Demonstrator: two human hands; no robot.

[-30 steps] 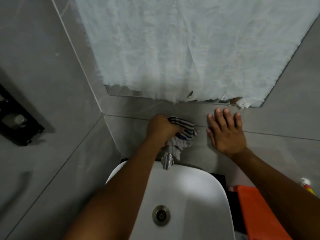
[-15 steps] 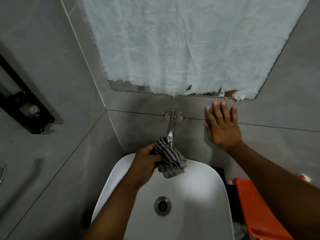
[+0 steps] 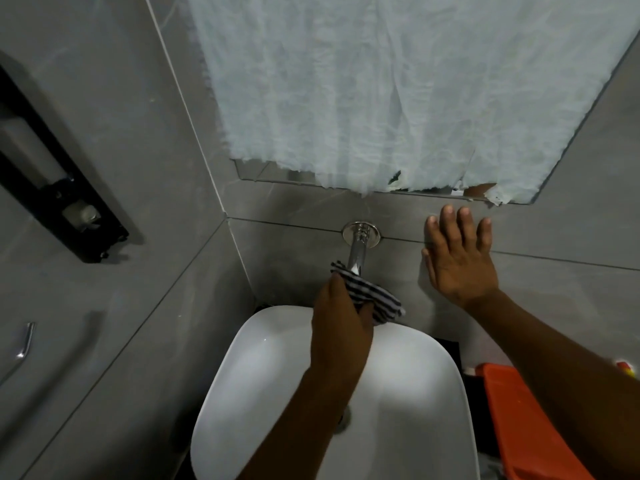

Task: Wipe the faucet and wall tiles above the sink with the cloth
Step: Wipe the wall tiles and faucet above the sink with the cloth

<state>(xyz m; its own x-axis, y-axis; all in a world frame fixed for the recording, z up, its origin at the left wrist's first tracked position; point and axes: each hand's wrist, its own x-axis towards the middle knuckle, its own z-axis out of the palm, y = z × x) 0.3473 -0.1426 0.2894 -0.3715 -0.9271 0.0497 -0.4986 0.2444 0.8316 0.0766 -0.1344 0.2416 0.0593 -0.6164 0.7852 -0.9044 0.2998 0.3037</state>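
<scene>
One faucet (image 3: 357, 252) — a round chrome tube w/ a flat disc flange, shiny and smooth — sticks out of the grey wall tiles (image 3: 298, 251) above one white sink (image 3: 263, 368), a glossy rounded-rectangle basin. The left hand (image 3: 341, 327) has its fingers curled and pinching one cloth (image 3: 372, 297), soft, crumpled, dark-and-pale striped; the cloth wraps the faucet's outer end, approx. at the sink's 12 o'clock rim, so the spout tip is hidden. The right hand (image 3: 459, 259) lies flat on the tiles at 3 o'clock from the faucet flange, near it but not touching, palm to the wall, four fingers spread a little, thumb out to the side. Tiles are large, matte, faintly veined, w/ thin pale grout lines; one horizontal joint runs behind the flange and under the right hand's fingers. At 12 o'clock from the faucet hangs one mirror (image 3: 263, 173), mostly covered by a wrinkled whitish sheet (image 3: 381, 84) w/ a ragged, torn lower edge — only a thin strip of glass shows. On the side wall at 9 o'clock: one black bar-shaped fixture (image 3: 52, 181), and lower, one bent chrome hook (image 3: 26, 341). At 4 o'clock from the sink sits one orange plastic item (image 3: 519, 427), flat-topped, partly behind the right forearm; what it is I cannot tell. The drain is mostly hidden under the left forearm.
</scene>
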